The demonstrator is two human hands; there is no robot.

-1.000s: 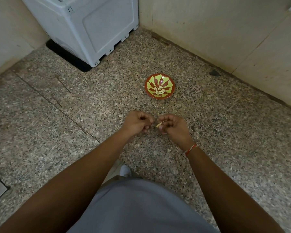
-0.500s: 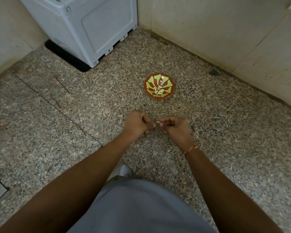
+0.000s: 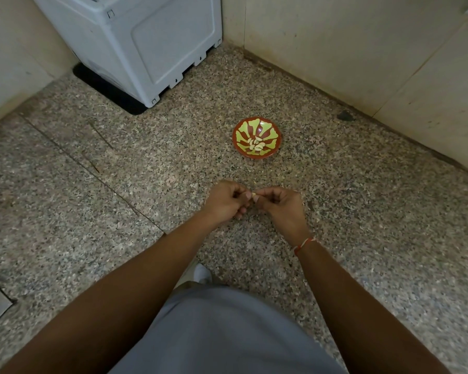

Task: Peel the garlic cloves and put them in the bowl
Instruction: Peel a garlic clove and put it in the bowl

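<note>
A small red bowl (image 3: 268,132) with a yellow-green pattern sits on the speckled stone floor, with several pale peeled garlic cloves (image 3: 255,145) lying in its middle. Nearer to me, my left hand (image 3: 224,202) and my right hand (image 3: 281,206) meet fingertip to fingertip above the floor. A small pale garlic clove (image 3: 254,195) is pinched between the fingertips of both hands. Most of the clove is hidden by the fingers. A red and white thread circles my right wrist.
A grey-white appliance (image 3: 146,41) stands on a black mat at the back left. Beige walls (image 3: 362,44) close off the back and right. My grey-clothed leg (image 3: 222,333) fills the bottom centre. Small bits of garlic skin (image 3: 318,220) lie scattered on the floor around my hands.
My hands have drawn together until the fingertips meet on the clove, which was earlier held mainly by the right hand. The bowl has not moved.
</note>
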